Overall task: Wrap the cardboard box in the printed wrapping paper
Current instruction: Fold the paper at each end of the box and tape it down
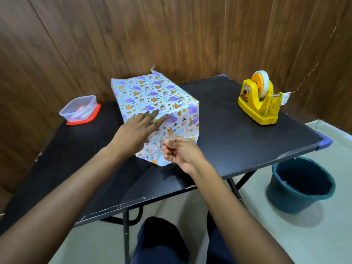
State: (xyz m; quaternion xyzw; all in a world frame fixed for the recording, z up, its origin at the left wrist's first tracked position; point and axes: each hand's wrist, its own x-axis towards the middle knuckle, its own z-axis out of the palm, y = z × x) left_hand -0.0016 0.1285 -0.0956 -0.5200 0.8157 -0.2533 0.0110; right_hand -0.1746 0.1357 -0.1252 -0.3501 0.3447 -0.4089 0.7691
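While the right hand (181, 152) pinches a short strip of clear tape (168, 140) between thumb and forefinger, just in front of the near end of the box (158, 103), the left hand (139, 128) lies flat with fingers spread, pressing the printed wrapping paper (177, 124) down over the near top edge. The box stands in the middle of the black surface (238, 134), its top and long sides already covered. The step in hand looks like taping the near end flap. To do it well, the left palm should keep the fold taut against the cardboard as the strip goes across the loose paper edge, then be rubbed flat. The tape dispenser (260, 100) stands well apart to the right, and a clear plastic container (79, 108) on an orange lid sits to the left. The tape is nearly transparent, so its length is hard to judge. The far end of the box is hidden, the cardboard itself never shows, and the moving fingers are blurred.
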